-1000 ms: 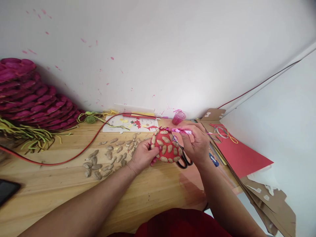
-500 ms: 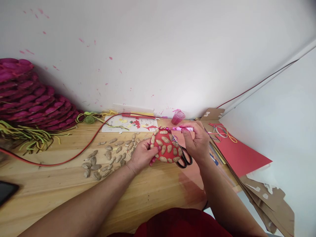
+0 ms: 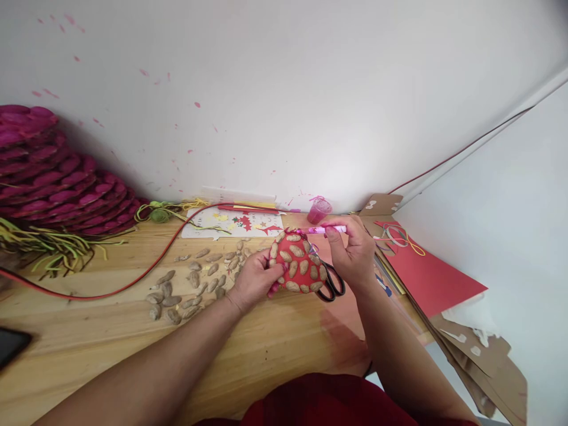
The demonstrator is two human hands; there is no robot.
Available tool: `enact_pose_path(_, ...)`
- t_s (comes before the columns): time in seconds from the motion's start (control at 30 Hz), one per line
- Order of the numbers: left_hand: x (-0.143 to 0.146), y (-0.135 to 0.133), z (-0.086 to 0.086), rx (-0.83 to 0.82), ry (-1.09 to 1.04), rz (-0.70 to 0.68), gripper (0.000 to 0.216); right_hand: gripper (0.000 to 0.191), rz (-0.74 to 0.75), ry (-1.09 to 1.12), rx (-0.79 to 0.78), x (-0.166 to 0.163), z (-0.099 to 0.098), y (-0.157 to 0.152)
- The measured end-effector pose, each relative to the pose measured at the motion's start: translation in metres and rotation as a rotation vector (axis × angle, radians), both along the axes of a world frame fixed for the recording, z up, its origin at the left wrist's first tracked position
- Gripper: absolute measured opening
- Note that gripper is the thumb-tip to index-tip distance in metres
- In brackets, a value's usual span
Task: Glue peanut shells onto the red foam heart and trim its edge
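My left hand [image 3: 252,279] grips the left edge of a red rounded shape [image 3: 298,265] covered with glued peanut shells, holding it just above the wooden table [image 3: 110,331]. My right hand [image 3: 352,254] is closed on a pink and white pen-like tube [image 3: 326,229], whose tip points left at the top of the red shape. Black-handled scissors [image 3: 332,284] lie under the shape, by my right wrist.
Several loose peanut shells [image 3: 190,284] lie left of my hands. A red cable [image 3: 146,269] crosses the table. Magenta petal pieces [image 3: 53,177] pile at the far left. A pink cup [image 3: 319,210], a printed sheet [image 3: 235,223], red paper [image 3: 426,275] and cardboard [image 3: 479,361] lie around.
My right hand has lifted the pink tube slightly and levelled it over the top of the red shape. The left hand keeps its hold.
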State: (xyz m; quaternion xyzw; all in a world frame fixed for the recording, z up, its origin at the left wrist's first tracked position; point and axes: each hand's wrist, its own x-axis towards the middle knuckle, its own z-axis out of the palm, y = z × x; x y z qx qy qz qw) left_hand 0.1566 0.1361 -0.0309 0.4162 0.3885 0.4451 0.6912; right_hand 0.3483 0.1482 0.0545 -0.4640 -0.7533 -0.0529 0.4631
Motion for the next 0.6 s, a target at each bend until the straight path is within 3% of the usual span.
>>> enact_pose_path(0.6, 0.0005, 0.0004, -0.0025, 0.003, -0.005, -0.001, 0.036, 0.01, -0.019, 0.027, 0.006, 0.0009, -0.0016, -0.0022)
